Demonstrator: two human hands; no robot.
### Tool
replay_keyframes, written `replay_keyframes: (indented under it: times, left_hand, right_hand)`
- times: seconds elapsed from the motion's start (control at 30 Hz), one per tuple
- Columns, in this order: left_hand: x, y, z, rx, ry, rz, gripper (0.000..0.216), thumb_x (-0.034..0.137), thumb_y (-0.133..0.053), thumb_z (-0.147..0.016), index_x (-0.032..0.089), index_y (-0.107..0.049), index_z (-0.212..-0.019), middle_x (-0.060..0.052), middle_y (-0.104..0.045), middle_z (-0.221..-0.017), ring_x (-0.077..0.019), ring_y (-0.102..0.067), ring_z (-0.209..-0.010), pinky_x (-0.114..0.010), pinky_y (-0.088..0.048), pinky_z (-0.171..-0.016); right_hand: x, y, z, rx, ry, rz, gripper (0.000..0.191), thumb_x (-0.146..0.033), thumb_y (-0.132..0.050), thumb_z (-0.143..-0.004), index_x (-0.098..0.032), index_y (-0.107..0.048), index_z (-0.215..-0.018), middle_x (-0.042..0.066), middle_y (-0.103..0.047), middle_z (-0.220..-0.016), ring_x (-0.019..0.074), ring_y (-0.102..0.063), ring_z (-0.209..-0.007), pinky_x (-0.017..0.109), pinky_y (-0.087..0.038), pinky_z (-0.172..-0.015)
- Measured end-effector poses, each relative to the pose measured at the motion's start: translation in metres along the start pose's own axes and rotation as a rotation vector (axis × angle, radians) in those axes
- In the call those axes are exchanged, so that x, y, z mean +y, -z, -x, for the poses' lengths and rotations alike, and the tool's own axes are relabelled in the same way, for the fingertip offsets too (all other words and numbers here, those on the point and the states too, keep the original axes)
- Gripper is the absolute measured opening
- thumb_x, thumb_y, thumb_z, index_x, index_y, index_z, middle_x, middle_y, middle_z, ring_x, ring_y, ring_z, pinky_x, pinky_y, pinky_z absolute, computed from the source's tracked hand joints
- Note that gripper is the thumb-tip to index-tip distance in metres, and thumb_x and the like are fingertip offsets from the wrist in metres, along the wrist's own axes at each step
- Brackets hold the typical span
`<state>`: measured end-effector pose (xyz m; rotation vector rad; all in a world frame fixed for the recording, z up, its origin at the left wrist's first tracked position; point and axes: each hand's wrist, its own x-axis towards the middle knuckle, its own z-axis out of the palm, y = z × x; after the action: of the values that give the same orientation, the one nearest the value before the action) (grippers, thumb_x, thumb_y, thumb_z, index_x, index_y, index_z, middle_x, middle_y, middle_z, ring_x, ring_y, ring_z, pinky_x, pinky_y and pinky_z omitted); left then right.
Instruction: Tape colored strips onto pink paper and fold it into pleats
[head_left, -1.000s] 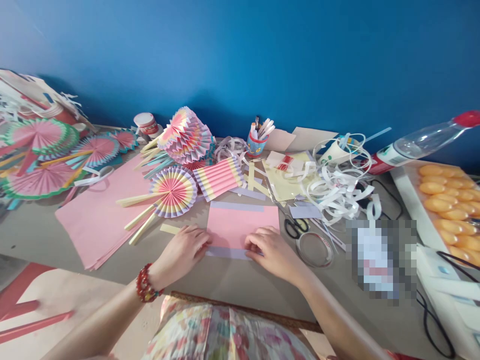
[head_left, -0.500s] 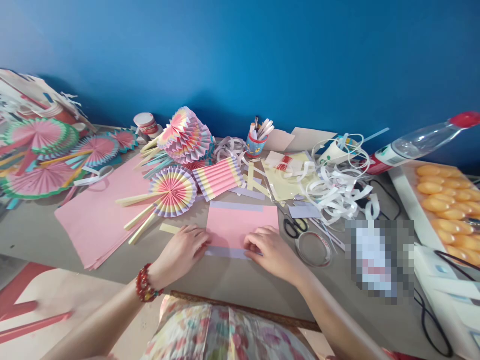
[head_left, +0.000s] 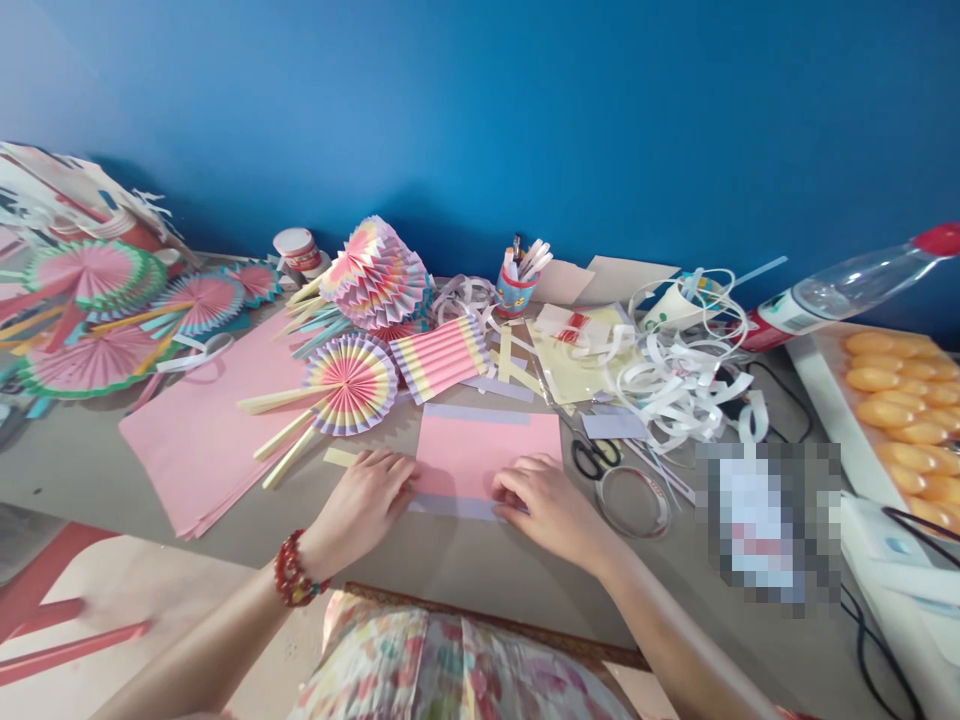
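A pink sheet of paper (head_left: 465,455) lies flat on the table before me, with a pale purple strip along its far edge and another along its near edge. My left hand (head_left: 366,500) is at the sheet's left edge, its fingers curled in and the tips touching the near left corner. Over the near right part rests my right hand (head_left: 544,505), fingers bent, thumb and fingertips against the paper by the near strip. Just beyond the sheet lies a pleated pink, yellow and purple paper (head_left: 441,360). A round paper fan (head_left: 349,384) with cream sticks is left of it.
Black-handled scissors (head_left: 596,455) and a tape roll (head_left: 634,502) lie at the right. Behind them are curled white strips (head_left: 675,390) and a tilted plastic bottle (head_left: 847,290). Stacked pink sheets (head_left: 202,430) lie left. A pen cup (head_left: 517,288) stands near the blue wall.
The left fingertips have slid slightly left toward the sheet's edge. The right hand stays in place on the paper. The whole view has shifted a little.
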<state>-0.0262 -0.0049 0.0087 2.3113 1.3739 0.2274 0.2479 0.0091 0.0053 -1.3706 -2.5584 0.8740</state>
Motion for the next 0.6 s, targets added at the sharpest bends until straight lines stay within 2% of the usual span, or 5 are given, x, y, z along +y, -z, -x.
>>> replay_keyframes:
  times: [0.23,0.33,0.4,0.5,0.6]
  left_hand:
    - [0.000,0.000,0.006,0.088,0.031,0.005,0.016,0.020,-0.041,-0.098,0.019,-0.056,-0.091,-0.005,-0.061,-0.089,-0.0216,-0.056,-0.086,-0.037,-0.042,-0.079]
    - [0.011,-0.002,0.004,0.125,-0.108,0.097,0.019,0.016,-0.037,-0.099,0.019,-0.056,-0.099,-0.006,-0.061,-0.099,-0.0195,-0.056,-0.094,-0.034,-0.044,-0.085]
    - [0.021,-0.008,0.001,0.082,-0.263,0.121,0.021,0.013,-0.036,-0.098,0.018,-0.056,-0.104,-0.007,-0.061,-0.102,-0.0183,-0.056,-0.094,-0.032,-0.045,-0.086]
    - [0.030,-0.022,-0.007,-0.023,-0.440,0.031,0.022,0.010,-0.039,-0.096,0.016,-0.057,-0.107,-0.008,-0.062,-0.101,-0.0187,-0.055,-0.090,-0.032,-0.046,-0.083]
    - [0.032,-0.034,-0.013,-0.068,-0.485,-0.097,0.018,0.013,-0.044,-0.096,0.015,-0.058,-0.107,-0.008,-0.061,-0.102,-0.0195,-0.054,-0.089,-0.034,-0.046,-0.083]
  right_hand:
    - [0.000,0.002,-0.001,-0.014,0.006,0.002,0.010,-0.025,-0.069,-0.084,-0.022,-0.059,-0.083,-0.001,-0.061,-0.077,0.0172,-0.055,-0.082,0.030,-0.033,-0.080]
    - [0.001,0.003,-0.001,-0.020,0.022,-0.005,0.011,-0.028,-0.067,-0.086,-0.021,-0.059,-0.083,0.000,-0.062,-0.079,0.0179,-0.055,-0.083,0.030,-0.033,-0.079]
    - [0.001,0.003,-0.001,-0.024,0.028,-0.003,0.011,-0.029,-0.066,-0.087,-0.021,-0.059,-0.084,0.000,-0.062,-0.080,0.0180,-0.055,-0.083,0.030,-0.034,-0.079]
    - [-0.001,0.003,-0.001,-0.025,0.011,0.018,0.009,-0.028,-0.066,-0.087,-0.022,-0.060,-0.085,0.000,-0.061,-0.080,0.0178,-0.055,-0.084,0.030,-0.034,-0.080]
    - [-0.005,0.002,0.001,-0.010,-0.004,0.054,0.007,-0.026,-0.066,-0.086,-0.022,-0.060,-0.084,0.000,-0.061,-0.082,0.0178,-0.055,-0.086,0.029,-0.035,-0.080]
